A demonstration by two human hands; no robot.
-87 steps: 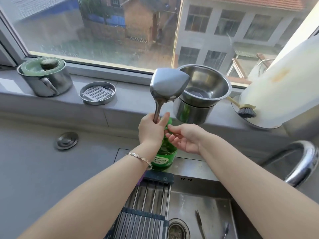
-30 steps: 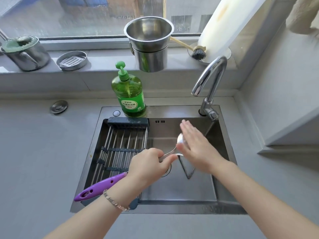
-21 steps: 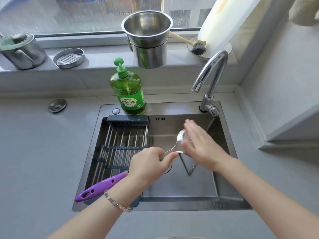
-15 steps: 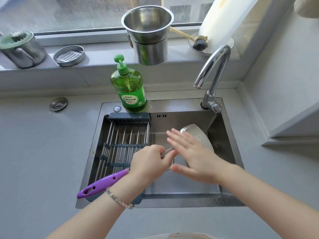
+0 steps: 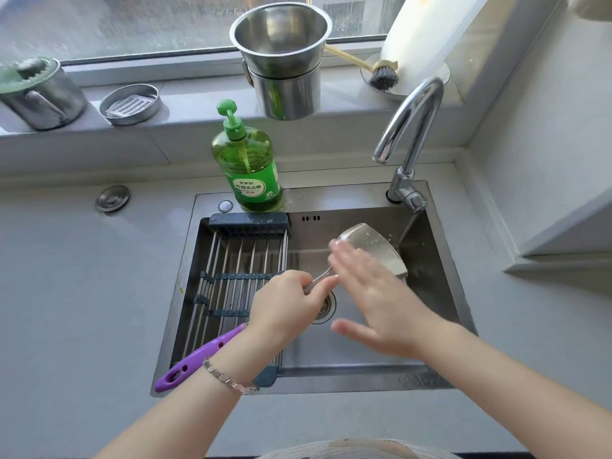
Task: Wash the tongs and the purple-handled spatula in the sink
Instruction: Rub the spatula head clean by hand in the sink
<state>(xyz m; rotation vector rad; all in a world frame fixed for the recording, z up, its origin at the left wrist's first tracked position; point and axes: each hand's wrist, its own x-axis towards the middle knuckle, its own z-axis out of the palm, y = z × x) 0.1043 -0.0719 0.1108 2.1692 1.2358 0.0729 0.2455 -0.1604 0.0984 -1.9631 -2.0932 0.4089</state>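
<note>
Spatula held over the sink, left hand clenched on its neck; flat, unclenched right hand rubs the blade; rinsing under the tap probably follows.

Both forearms are bare, with no sleeves in view. The left hand has a thin metal bracelet at the wrist, made of small flat silver links, some of them squarish. The right hand wears no ring, watch or band, and its fingers are slightly blurred. At the bottom edge, a strip of pale fabric with a fine pattern shows.
</note>
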